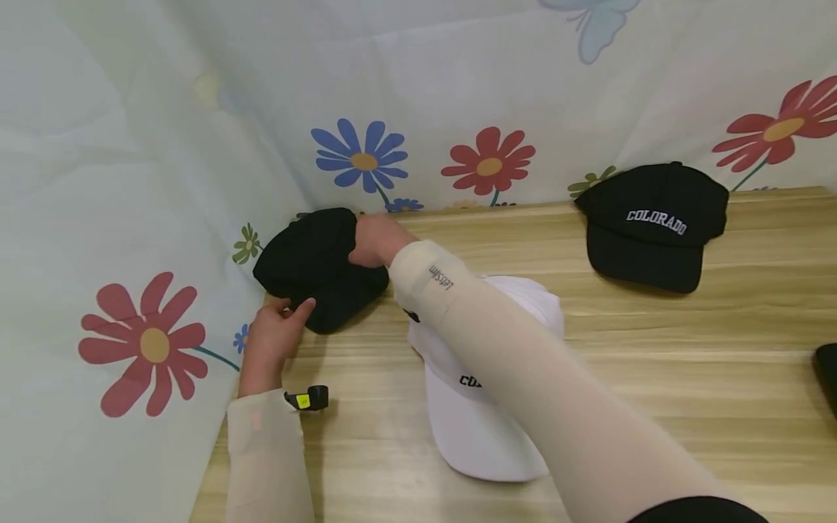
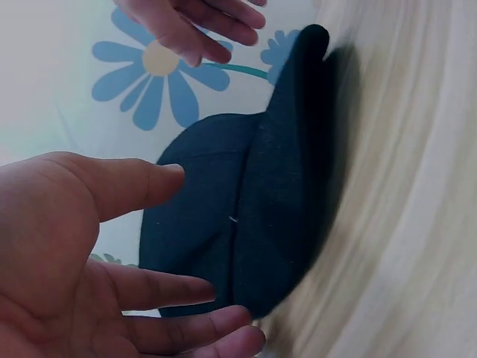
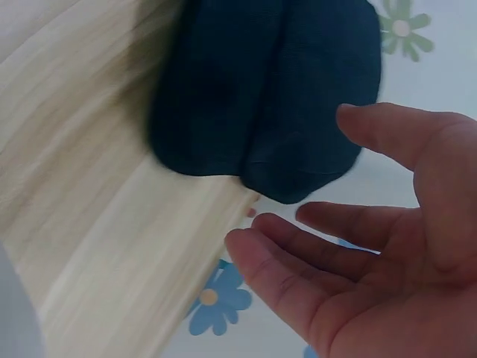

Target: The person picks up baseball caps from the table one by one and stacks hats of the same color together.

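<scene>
A plain black cap (image 1: 327, 269) sits at the table's far left corner, its brim toward the front. My left hand (image 1: 275, 334) is at the cap's near left side; in the left wrist view its thumb and fingers are spread apart, overlapping the black cap (image 2: 216, 201). On the cap's right side is my right hand (image 1: 379, 240). The right wrist view shows the right hand (image 3: 373, 246) with thumb and fingers parted and extended beside the cap (image 3: 276, 97), with nothing pinched between them. No lettering shows on this cap.
A white cap (image 1: 484, 443) with dark lettering lies under my right forearm, partly hidden. Another black cap (image 1: 654, 225) marked COLORADO rests at the back right. A dark object (image 1: 827, 374) is cut off at the right edge. Flower-printed sheeting (image 1: 425, 87) borders the wooden table (image 1: 366, 436).
</scene>
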Demonstrator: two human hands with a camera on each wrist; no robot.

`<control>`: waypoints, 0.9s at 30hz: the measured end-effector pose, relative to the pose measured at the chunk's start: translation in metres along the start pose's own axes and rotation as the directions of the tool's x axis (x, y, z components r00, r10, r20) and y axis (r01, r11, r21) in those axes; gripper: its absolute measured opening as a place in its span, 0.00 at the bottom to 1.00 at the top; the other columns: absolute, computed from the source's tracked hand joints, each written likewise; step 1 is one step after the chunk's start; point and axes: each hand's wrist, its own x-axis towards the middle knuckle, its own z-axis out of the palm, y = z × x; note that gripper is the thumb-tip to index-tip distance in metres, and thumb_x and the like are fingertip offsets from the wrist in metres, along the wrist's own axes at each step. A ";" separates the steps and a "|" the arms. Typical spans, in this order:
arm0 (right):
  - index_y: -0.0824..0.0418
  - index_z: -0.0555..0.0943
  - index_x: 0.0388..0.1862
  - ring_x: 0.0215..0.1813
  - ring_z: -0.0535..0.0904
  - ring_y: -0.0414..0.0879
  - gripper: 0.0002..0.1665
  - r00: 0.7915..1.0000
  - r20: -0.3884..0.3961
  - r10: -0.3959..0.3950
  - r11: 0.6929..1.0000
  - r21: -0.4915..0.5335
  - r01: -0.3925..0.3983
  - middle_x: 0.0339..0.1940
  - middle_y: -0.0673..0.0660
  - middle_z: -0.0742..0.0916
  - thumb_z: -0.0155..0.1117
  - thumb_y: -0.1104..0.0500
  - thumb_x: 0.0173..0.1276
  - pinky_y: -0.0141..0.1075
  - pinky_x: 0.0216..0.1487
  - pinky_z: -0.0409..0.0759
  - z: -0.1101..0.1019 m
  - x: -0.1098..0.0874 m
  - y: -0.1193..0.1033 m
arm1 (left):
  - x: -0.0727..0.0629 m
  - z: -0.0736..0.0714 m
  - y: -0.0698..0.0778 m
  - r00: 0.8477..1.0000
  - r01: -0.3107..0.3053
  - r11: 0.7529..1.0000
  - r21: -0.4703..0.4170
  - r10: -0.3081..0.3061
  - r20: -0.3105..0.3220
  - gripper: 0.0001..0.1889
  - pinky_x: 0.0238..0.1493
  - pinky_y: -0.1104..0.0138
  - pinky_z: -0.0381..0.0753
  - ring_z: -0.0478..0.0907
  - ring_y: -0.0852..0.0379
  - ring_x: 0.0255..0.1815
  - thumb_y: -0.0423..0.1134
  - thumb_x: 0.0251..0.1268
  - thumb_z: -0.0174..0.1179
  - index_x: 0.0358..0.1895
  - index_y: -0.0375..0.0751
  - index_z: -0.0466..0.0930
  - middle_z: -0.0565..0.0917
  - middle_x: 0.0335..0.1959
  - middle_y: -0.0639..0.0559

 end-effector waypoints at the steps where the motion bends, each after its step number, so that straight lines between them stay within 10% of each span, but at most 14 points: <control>1: 0.59 0.79 0.56 0.59 0.77 0.48 0.23 1.000 0.008 -0.005 1.000 -0.011 0.005 0.60 0.55 0.81 0.54 0.47 0.71 0.38 0.63 0.73 0.002 0.001 0.000 | 0.000 0.000 -0.001 1.000 0.005 1.000 0.001 -0.005 -0.001 0.44 0.68 0.46 0.65 0.65 0.38 0.68 0.66 0.68 0.47 0.74 0.34 0.56 0.66 0.69 0.33; 16: 0.58 0.78 0.60 0.66 0.73 0.51 0.32 0.997 0.071 0.034 0.999 0.003 -0.034 0.66 0.55 0.78 0.47 0.37 0.74 0.41 0.68 0.70 0.024 0.017 0.003 | 0.006 0.006 -0.001 0.999 -0.011 1.000 0.025 0.012 -0.043 0.43 0.69 0.46 0.63 0.63 0.37 0.71 0.63 0.69 0.47 0.73 0.31 0.56 0.65 0.71 0.32; 27: 0.63 0.53 0.77 0.75 0.63 0.52 0.42 0.988 0.148 0.051 0.998 0.037 -0.057 0.77 0.59 0.64 0.45 0.39 0.76 0.40 0.73 0.62 0.035 0.027 -0.001 | 0.009 0.009 0.001 0.998 0.048 0.998 -0.040 -0.050 -0.049 0.44 0.70 0.47 0.63 0.62 0.37 0.72 0.64 0.69 0.46 0.74 0.32 0.54 0.63 0.72 0.33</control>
